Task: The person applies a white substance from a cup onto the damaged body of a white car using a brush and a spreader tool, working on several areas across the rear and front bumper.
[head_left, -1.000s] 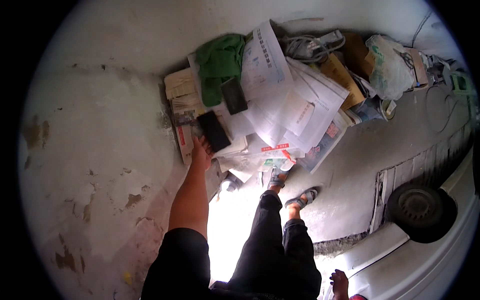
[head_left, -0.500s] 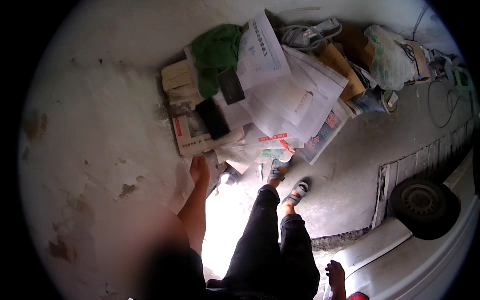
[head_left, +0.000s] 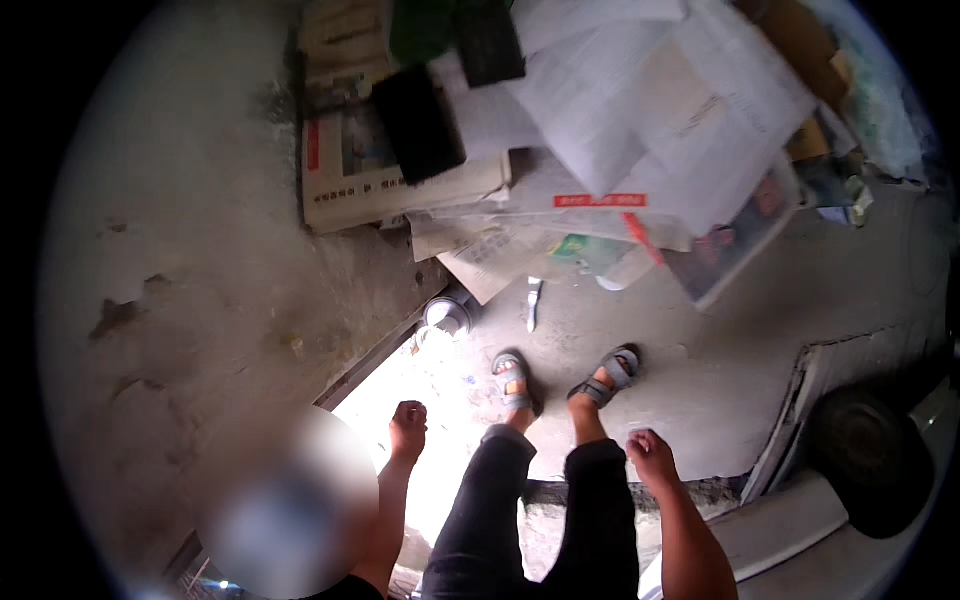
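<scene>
My left hand hangs over the bright patch of floor near the left wall, its fingers curled in with nothing visible in them. On the other side, my right hand is beside my right knee, loosely closed, and no held thing shows. Beyond my sandalled feet is a heap of white paper sheets and newspapers. Two dark flat pieces, one a black block, lie on the heap next to a green cloth. Neither hand touches the heap.
A small pale tool lies on the floor before my feet. A round metal-looking canister stands by the wall corner. At the right are a white vehicle with its dark wheel and a slatted metal strip. A blurred patch covers the lower left.
The view has shifted toward the heap, which appears larger and higher. My left hand has come away from the newspapers' edge; my right hand has risen forward. My feet now stand farther apart.
</scene>
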The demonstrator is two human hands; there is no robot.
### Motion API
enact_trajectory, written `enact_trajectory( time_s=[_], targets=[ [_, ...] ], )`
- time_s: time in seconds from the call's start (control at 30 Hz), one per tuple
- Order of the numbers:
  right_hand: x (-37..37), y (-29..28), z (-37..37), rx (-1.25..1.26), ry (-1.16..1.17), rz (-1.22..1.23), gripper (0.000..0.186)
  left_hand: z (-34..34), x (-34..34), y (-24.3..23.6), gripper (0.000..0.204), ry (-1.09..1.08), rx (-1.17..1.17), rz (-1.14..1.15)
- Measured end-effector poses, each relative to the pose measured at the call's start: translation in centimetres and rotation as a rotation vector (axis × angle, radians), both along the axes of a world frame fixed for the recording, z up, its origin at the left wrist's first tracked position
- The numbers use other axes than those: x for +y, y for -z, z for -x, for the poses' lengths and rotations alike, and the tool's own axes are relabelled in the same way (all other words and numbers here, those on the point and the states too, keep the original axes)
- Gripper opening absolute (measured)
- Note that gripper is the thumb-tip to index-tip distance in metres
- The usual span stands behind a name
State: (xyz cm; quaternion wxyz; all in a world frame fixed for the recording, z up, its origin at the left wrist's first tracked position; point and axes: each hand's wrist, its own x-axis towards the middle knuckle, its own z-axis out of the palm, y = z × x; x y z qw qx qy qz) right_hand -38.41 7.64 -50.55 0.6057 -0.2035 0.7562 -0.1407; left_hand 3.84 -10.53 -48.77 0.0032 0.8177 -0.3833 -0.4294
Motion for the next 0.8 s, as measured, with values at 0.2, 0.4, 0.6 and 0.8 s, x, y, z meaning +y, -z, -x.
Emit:
enact_trajectory(
  time_s=[0.2,0.4,0.6,0.8],
  targets=[
    [-8.7,18.2,-9.5,0.104,-0.344,0.179,0.021,-3.5,-1.1,10.0,0.031,-0.238,0.075,-0.070],
    [-13.0,31.4,-17.4,0.219,-0.137,0.114,0.025,-4.0,-2.7,15.2,0.039,-0.415,0.296,-0.189],
    [-17.3,31.7,-21.4,0.427,-0.394,0.094,0.039,-6.0,-2.7,17.2,0.028,-0.493,0.466,-0.199],
    [-17.5,30.8,-20.4,0.495,-0.421,0.220,0.030,-5.1,-3.0,17.2,0.017,-0.521,0.492,-0.142]
  ],
)
